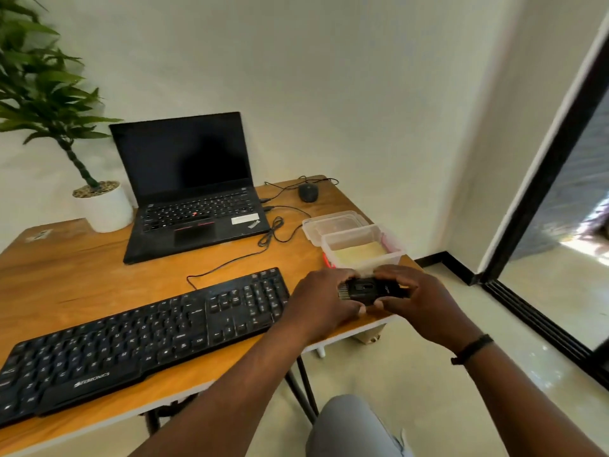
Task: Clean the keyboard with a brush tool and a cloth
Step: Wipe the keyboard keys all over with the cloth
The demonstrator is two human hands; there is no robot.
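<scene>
Nearest the viewer, two forearms reach in over the front right corner of the wooden bench point(82, 255), where both hands hold one black brush tool point(370, 289) between them: the left hand point(321, 301) wraps its fingers round the bristle end, and the right hand point(418, 300), with a dark band at its wrist, pinches the other end with thumb below and fingers above. The tool hangs just above the bench's right front edge, with bare floor to the right of it. One black keyboard point(141, 338) lies slantwise along the front edge, its left end close to the rim, its right end just beside the left hand. Just behind the hands stands one clear plastic container point(362, 249) holding something pale, with one lid point(333, 222) behind it, both near the right edge. Farther back sit one open laptop point(191, 192), one mouse point(308, 192) with looping cable, and one potted plant point(102, 206) at the wall.
</scene>
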